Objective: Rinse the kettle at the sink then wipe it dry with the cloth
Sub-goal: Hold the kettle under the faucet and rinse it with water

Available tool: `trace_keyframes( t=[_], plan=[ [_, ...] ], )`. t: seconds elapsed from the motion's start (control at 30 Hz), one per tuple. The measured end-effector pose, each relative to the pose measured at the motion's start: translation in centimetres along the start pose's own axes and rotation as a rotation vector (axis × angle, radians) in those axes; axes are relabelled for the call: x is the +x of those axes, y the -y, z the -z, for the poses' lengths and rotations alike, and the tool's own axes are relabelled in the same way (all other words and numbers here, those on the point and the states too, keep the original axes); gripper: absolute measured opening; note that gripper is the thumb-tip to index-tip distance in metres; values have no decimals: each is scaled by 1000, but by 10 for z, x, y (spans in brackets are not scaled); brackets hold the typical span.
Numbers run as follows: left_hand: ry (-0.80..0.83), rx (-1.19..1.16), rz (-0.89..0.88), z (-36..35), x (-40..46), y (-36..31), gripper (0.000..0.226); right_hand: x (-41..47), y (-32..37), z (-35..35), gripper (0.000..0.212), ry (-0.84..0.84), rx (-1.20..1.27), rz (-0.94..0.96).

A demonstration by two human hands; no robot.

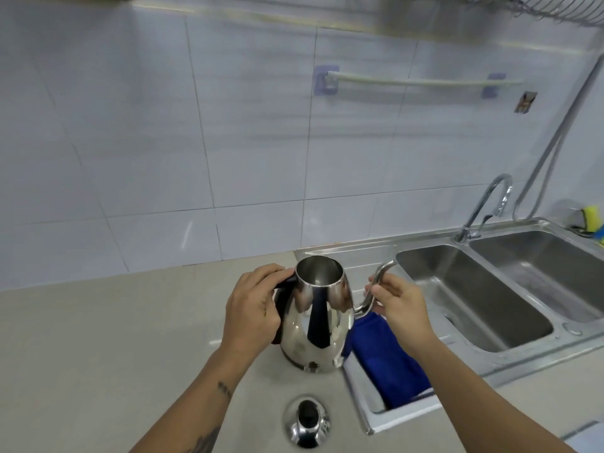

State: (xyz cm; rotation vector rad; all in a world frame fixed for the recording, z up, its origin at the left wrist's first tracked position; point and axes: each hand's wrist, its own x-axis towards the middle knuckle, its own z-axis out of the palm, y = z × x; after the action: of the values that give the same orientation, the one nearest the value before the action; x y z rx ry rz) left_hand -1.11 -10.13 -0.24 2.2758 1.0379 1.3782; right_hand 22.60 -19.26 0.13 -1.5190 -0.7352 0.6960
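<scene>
The steel gooseneck kettle [315, 317] stands upright and lidless on the surface [114, 338], spout toward the sink [474, 289] at right; left hand [251, 312] fingers grip its black handle, right hand [400, 304] fingers pinch the spout, blue cloth [387, 358] just beside it

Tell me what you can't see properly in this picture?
- Cloth, head view: partly hidden behind the kettle and right arm.
- Kettle handle: mostly covered by the left hand.
- Sponge: cut off by the right edge.
- Wall sticker: too small, blurred.
</scene>
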Motion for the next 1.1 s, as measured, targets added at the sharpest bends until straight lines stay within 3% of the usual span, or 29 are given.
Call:
trace_keyframes(
  t=[0.3,0.7,1.1],
  plan=[
    [78,-202,-121,-105,21,-97,54,26,10,143,22,-129,-28,78],
    [164,-84,-250,-283,19,-257,43,102,-5,373,27,-175,16,-37],
    [108,-117,-145,-393,55,-285,51,187,-17,442,22,-166,-173,-98]
  ],
)
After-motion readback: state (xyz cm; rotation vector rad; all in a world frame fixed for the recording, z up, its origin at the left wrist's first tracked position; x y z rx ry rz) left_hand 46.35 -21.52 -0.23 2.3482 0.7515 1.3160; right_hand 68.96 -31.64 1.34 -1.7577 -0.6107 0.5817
